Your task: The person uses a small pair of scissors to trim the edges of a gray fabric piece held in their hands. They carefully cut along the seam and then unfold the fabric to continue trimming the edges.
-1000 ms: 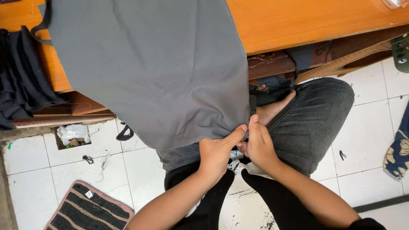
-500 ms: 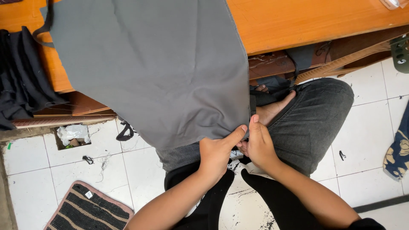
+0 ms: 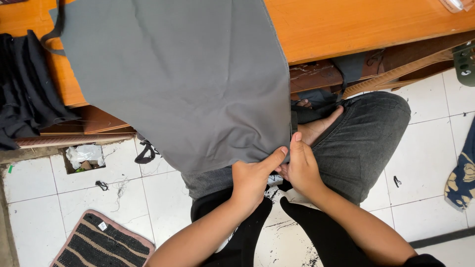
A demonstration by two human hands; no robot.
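Two hands, left hand (image 3: 252, 179), right hand (image 3: 301, 168), pinching smooth grey cloth (image 3: 183, 84) corner.

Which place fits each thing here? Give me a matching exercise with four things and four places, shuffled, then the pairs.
Things:
1. grey fabric
2. striped mat
3. black cloth pile
4. left hand

Places:
A. floor tiles, bottom left
B. pinching the fabric's lower corner beside the right hand
C. draped over the orange table edge
D. on the table's far left end

Pairs: 1-C, 2-A, 3-D, 4-B
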